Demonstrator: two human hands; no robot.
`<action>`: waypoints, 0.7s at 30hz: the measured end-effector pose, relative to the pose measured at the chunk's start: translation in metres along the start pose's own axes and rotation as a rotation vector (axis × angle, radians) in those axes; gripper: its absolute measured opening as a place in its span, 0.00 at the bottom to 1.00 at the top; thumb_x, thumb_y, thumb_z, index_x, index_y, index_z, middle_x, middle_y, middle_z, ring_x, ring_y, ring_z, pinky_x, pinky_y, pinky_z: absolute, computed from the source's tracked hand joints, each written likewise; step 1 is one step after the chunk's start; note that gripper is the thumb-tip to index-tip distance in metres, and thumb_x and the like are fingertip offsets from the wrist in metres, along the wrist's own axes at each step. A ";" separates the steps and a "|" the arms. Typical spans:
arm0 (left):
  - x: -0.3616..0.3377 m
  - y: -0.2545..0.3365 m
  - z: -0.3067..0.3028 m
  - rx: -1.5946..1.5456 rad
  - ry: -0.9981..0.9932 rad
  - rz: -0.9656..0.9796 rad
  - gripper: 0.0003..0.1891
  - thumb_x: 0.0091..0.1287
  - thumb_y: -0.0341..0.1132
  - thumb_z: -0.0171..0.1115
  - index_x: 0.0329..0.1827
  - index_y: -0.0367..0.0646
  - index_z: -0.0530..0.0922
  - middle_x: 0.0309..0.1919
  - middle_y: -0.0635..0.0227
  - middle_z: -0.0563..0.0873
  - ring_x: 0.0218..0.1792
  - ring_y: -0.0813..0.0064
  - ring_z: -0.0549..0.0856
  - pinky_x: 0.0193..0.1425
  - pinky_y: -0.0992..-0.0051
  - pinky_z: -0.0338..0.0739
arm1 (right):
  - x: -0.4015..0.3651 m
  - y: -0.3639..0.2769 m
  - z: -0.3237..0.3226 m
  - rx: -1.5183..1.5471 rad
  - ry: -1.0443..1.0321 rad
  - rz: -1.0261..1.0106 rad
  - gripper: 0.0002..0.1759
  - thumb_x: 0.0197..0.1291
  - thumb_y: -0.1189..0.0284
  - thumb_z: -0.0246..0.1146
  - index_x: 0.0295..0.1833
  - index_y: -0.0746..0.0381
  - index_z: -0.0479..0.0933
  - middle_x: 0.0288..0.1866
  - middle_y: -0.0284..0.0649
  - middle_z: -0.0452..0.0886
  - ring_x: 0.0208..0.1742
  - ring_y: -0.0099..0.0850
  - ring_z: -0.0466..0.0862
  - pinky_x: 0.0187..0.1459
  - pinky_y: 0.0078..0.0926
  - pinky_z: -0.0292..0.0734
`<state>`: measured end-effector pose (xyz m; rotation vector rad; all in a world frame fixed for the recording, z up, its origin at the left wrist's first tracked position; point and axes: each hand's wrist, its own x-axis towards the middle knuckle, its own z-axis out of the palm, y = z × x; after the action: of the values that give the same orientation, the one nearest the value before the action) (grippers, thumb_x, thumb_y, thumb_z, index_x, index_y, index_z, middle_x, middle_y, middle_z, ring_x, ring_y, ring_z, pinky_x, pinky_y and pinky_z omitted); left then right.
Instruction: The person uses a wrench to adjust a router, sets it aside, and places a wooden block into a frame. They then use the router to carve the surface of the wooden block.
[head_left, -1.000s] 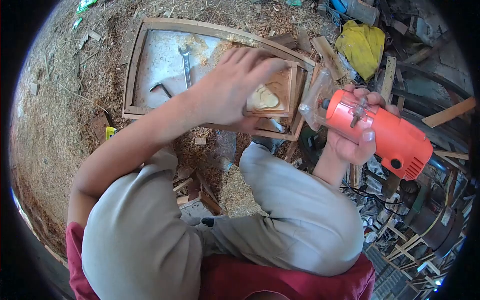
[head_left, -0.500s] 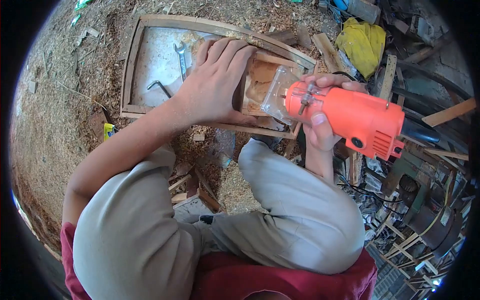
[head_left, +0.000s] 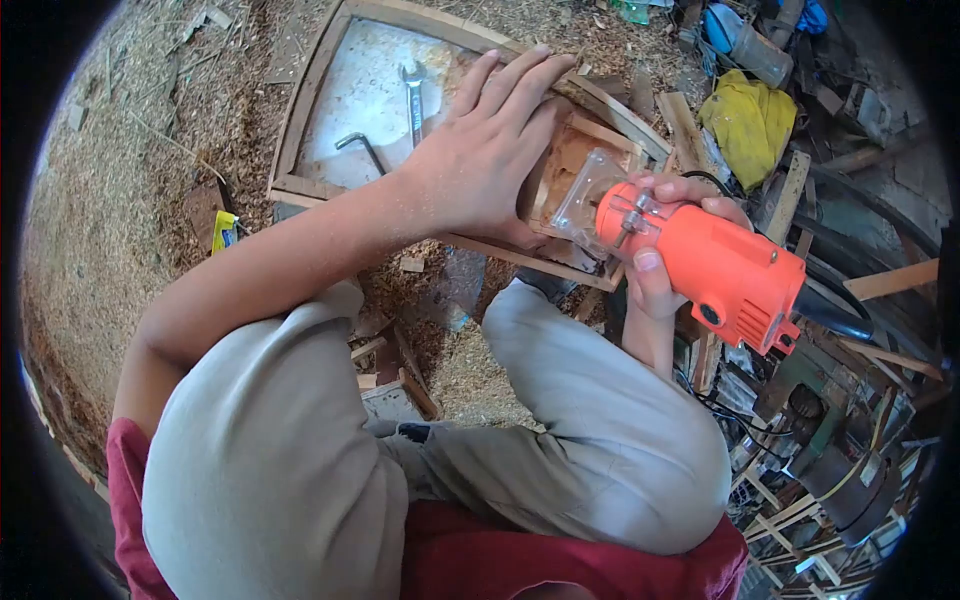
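My right hand (head_left: 655,285) is wrapped around an orange trim router (head_left: 715,262), held tilted with its clear base (head_left: 580,207) over the right end of a small wooden frame (head_left: 600,132). The router's bit is hard to make out. My left hand (head_left: 485,155) spans this small frame, with fingers spread toward its far side and the thumb at its near side. The small frame lies inside a larger curved wooden tray (head_left: 300,120) with a whitish bottom. In the tray, left of my left hand, lie a wrench (head_left: 414,100) and a hex key (head_left: 362,150).
Sawdust and shavings cover the ground (head_left: 120,230). A yellow cloth (head_left: 750,125), wood strips and clutter lie to the right. A small yellow packet (head_left: 224,230) is at left. My bent knees (head_left: 610,420) flank wood offcuts (head_left: 395,385). A dark cable (head_left: 838,315) trails behind the router.
The tray and both hands appear shifted a little right in view. My left fingers are stretched further out. The router stays in my right hand, tilted slightly more, its base still over the small frame.
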<state>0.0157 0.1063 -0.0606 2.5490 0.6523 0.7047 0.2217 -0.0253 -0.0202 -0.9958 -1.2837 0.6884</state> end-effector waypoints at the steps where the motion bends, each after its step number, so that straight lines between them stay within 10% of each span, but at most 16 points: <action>1: 0.000 -0.001 0.001 0.009 -0.011 0.003 0.59 0.38 0.64 0.84 0.69 0.31 0.72 0.81 0.45 0.61 0.85 0.43 0.56 0.88 0.44 0.48 | 0.000 0.002 -0.001 0.000 -0.006 -0.008 0.44 0.54 0.80 0.77 0.75 0.53 0.64 0.61 0.52 0.81 0.62 0.47 0.83 0.66 0.56 0.80; 21: 0.002 -0.008 0.011 -0.054 0.016 0.014 0.61 0.39 0.64 0.83 0.70 0.29 0.69 0.81 0.48 0.65 0.86 0.49 0.58 0.89 0.43 0.48 | -0.001 0.013 -0.006 -0.077 0.031 -0.055 0.43 0.53 0.78 0.77 0.72 0.56 0.64 0.59 0.57 0.82 0.57 0.49 0.86 0.63 0.57 0.83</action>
<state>0.0207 0.1107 -0.0725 2.5032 0.6129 0.7377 0.2283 -0.0221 -0.0323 -1.0259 -1.3135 0.5832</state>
